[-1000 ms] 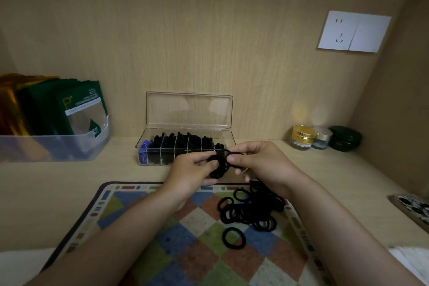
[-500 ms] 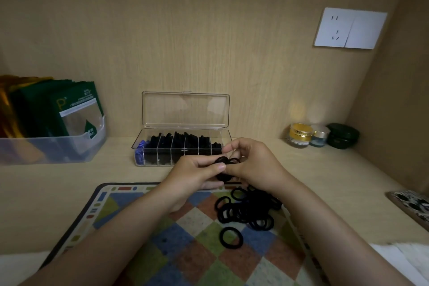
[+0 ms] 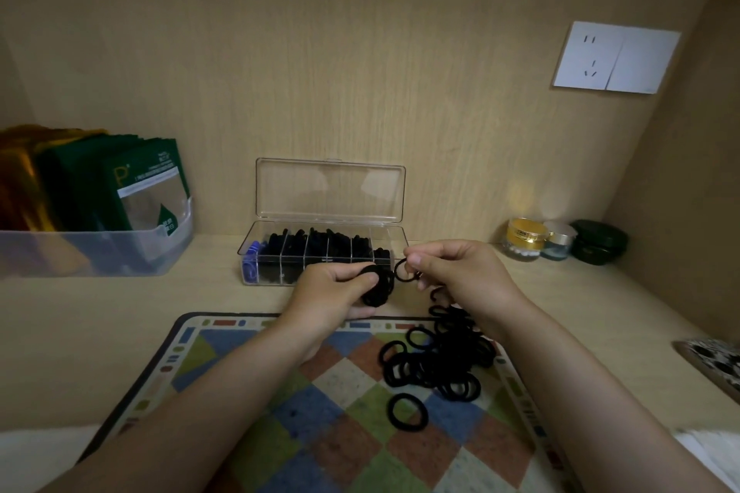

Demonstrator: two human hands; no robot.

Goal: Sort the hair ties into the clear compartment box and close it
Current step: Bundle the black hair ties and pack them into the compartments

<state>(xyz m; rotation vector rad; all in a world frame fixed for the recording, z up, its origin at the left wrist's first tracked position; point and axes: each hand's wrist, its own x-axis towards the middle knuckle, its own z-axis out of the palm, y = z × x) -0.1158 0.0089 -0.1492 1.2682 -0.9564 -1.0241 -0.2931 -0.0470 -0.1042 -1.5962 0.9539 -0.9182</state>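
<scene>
The clear compartment box [image 3: 256, 236] stands against the back wall with its lid [image 3: 329, 190] upright. Black hair ties fill most of its compartments and blue ones lie in the leftmost. My left hand [image 3: 332, 292] grips a bundle of black hair ties [image 3: 378, 286] just in front of the box. Beside it, my right hand [image 3: 452, 272] pinches a single black hair tie [image 3: 401, 271] between thumb and forefinger. A pile of loose black hair ties [image 3: 436, 360] lies on the chequered mat [image 3: 328, 412], with one lone tie [image 3: 407, 411] nearer me.
A translucent bin [image 3: 100, 252] with green and gold sachets stands at the left. Small jars [image 3: 524, 238] and a dark green case [image 3: 598, 242] sit at the back right. A patterned object [image 3: 712, 366] lies at the right edge. A wall socket [image 3: 614, 58] is above.
My hands have drawn slightly apart. The right hand now holds a single tie clear of the bundle that stays in the left hand.
</scene>
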